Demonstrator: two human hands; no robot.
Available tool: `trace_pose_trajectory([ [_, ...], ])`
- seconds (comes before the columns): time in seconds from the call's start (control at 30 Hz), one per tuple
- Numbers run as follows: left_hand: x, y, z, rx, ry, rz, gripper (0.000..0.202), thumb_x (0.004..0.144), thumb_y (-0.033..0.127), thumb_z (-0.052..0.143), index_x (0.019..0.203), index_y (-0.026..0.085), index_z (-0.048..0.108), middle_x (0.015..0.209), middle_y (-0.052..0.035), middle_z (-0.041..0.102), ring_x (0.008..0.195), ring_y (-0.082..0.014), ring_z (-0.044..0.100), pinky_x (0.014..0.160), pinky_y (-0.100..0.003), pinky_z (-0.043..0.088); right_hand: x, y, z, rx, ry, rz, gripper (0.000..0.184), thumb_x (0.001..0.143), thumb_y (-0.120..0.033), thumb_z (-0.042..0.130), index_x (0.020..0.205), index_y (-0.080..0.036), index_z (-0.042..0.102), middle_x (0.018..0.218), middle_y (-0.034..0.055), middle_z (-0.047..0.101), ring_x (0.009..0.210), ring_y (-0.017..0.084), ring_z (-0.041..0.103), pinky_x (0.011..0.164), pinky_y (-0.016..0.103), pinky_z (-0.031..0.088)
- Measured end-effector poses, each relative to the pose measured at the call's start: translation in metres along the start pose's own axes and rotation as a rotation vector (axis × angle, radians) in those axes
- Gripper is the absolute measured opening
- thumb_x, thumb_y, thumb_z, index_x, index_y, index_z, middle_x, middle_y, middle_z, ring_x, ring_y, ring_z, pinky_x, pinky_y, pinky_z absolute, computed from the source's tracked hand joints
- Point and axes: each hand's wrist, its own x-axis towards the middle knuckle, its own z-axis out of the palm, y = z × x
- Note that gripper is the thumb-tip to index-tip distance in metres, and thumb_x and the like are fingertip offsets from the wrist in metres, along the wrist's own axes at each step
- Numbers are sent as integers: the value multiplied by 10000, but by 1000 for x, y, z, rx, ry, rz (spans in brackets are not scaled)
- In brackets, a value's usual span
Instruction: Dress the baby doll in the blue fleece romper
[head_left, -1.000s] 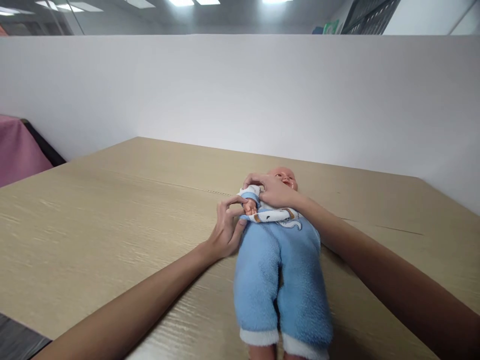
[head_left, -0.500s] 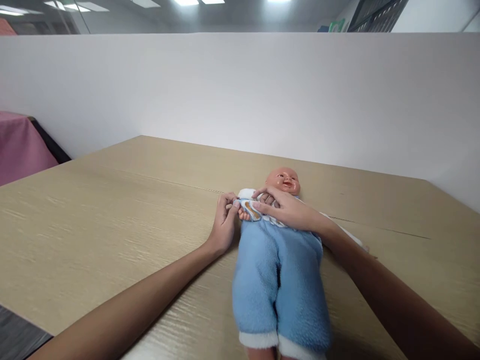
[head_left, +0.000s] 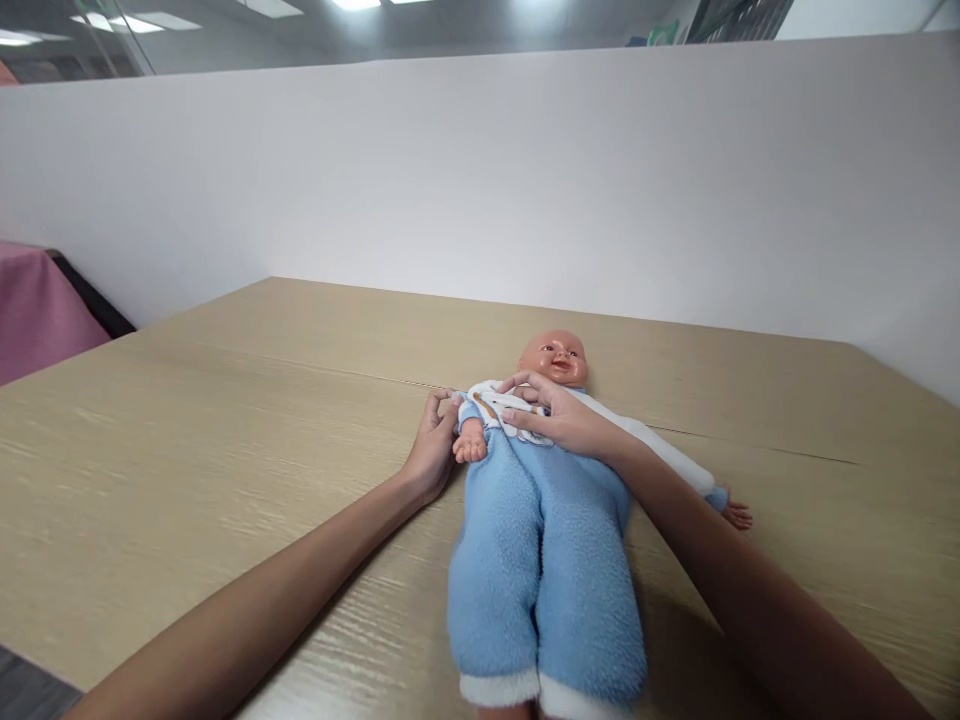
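A baby doll [head_left: 553, 356] in a white printed top and fuzzy blue trousers [head_left: 510, 540] lies face up on the table, its head away from me. My left hand [head_left: 435, 445] is closed on the blue-cuffed sleeve [head_left: 468, 410] at the doll's left-side arm in view, pinching the cloth between thumb and fingers. That arm's small hand [head_left: 470, 442] shows below the cuff. Across the doll's chest rests my right hand [head_left: 566, 415], thumb and forefinger apart on the printed cloth; its other fingers are partly hidden. The doll's other arm, in a white sleeve [head_left: 671, 457], stretches out to the right.
The wood-look table [head_left: 225, 430] has a seam running across it. Behind it stands a white partition [head_left: 480, 180]. Pink cloth [head_left: 41, 310] hangs over something at the far left. Dark floor [head_left: 30, 690] shows past the near left edge.
The view has shifted slightly. The doll's left-side hand now hangs lower and shows more fully below its cuff. More of the outstretched white sleeve and its hand is visible.
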Motion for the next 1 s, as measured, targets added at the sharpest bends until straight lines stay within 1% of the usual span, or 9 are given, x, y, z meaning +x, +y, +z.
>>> trace_pose_trajectory([
  [0.07, 4, 0, 1, -13, 3, -18, 562, 833, 593, 882, 1138, 281, 527, 931, 31, 653, 784, -125, 594, 721, -231, 501, 1, 4, -1, 61, 5, -6, 473, 967, -501, 770, 1313, -245, 575, 1213, 55, 738, 972, 188, 653, 821, 301, 492],
  [0.2, 11, 3, 1, 70, -44, 25, 480, 866, 574, 859, 1073, 241, 582, 1053, -12, 662, 963, -141, 618, 861, -232, 510, 2, 13, -6, 226, 30, 7, 504, 923, -481, 815, 1302, -245, 579, 1147, 31, 732, 893, 164, 648, 751, 272, 474],
  [0.27, 14, 6, -2, 108, -102, 48, 437, 909, 575, 821, 1054, 234, 590, 1072, -16, 642, 1006, -146, 607, 893, -230, 502, 3, 18, -10, 298, 44, 14, 530, 890, -473, 847, 1300, -253, 593, 1157, 28, 735, 951, 176, 672, 791, 278, 498],
  [0.43, 25, 12, -7, 169, -275, 113, 411, 948, 572, 784, 1087, 244, 578, 1038, 1, 623, 947, -141, 594, 848, -229, 490, 4, 32, -17, 387, 44, 28, 561, 864, -450, 888, 1322, -272, 616, 1300, 40, 734, 1168, 214, 699, 987, 326, 525],
  [0.57, 40, 11, -2, 211, -310, 128, 422, 961, 589, 756, 1149, 270, 553, 976, 15, 651, 854, -135, 598, 781, -231, 482, 3, 40, -25, 440, 59, 37, 586, 852, -444, 903, 1337, -280, 618, 1395, 48, 724, 1254, 224, 686, 1070, 345, 512],
  [0.67, 53, 7, 2, 211, -304, 135, 413, 946, 576, 769, 1128, 271, 558, 888, 29, 651, 754, -126, 575, 699, -224, 449, 2, 43, -28, 452, 56, 45, 589, 828, -447, 913, 1319, -280, 634, 1387, 42, 727, 1232, 223, 695, 1051, 327, 522],
  [0.77, 67, 2, 4, 207, -311, 92, 428, 879, 547, 833, 1080, 258, 588, 831, 37, 646, 680, -121, 550, 641, -228, 414, 0, 44, -27, 454, 66, 43, 569, 842, -451, 891, 1320, -283, 632, 1365, 29, 724, 1186, 212, 701, 1021, 310, 528],
  [0.9, 76, -1, 6, 224, -301, 73, 354, 845, 475, 851, 1001, 218, 665, 966, -4, 683, 800, -140, 614, 729, -242, 474, -1, 44, -24, 477, 105, 60, 587, 823, -448, 885, 1325, -296, 621, 1236, 18, 733, 1080, 213, 703, 933, 302, 547],
  [1.0, 77, -2, 6, 235, -296, 79, 311, 878, 486, 808, 955, 218, 672, 979, -10, 662, 852, -149, 613, 774, -245, 494, -1, 45, -22, 500, 124, 48, 560, 799, -427, 892, 1274, -286, 631, 1150, 7, 713, 974, 189, 678, 846, 268, 530],
])
